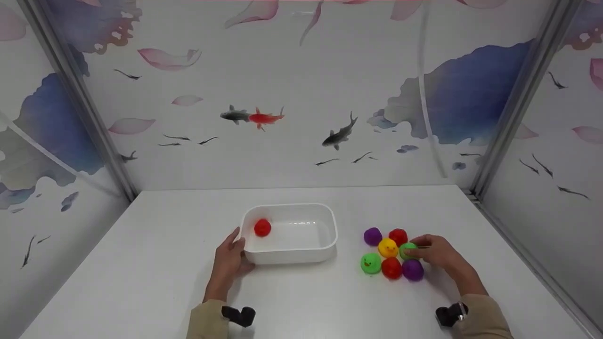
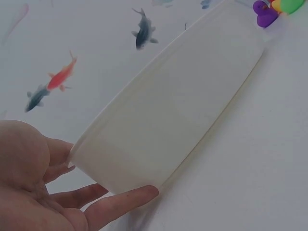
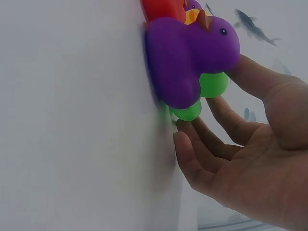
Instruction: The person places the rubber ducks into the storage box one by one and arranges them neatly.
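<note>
My left hand (image 1: 228, 259) rests against the left end of a white rectangular box (image 1: 289, 257). In the left wrist view its fingers (image 2: 122, 204) lie fairly straight along the box's end and lower edge. Inside the box, near the left wall, sits a red toy (image 1: 262, 228). Over on the right, my right hand (image 1: 439, 253) pinches a green rubber duck (image 1: 407, 248) between thumb and fingers, at the right side of a duck cluster. A purple duck (image 3: 192, 57) partly hides that green duck in the right wrist view.
Around the held duck stand a yellow duck (image 1: 388, 247), another green duck (image 1: 370, 263), a front red duck (image 1: 392, 268), a rear red duck (image 1: 398, 236) and a rear purple duck (image 1: 373, 236). Printed panels (image 1: 301, 160) enclose the white table (image 1: 301, 301) at the back and sides.
</note>
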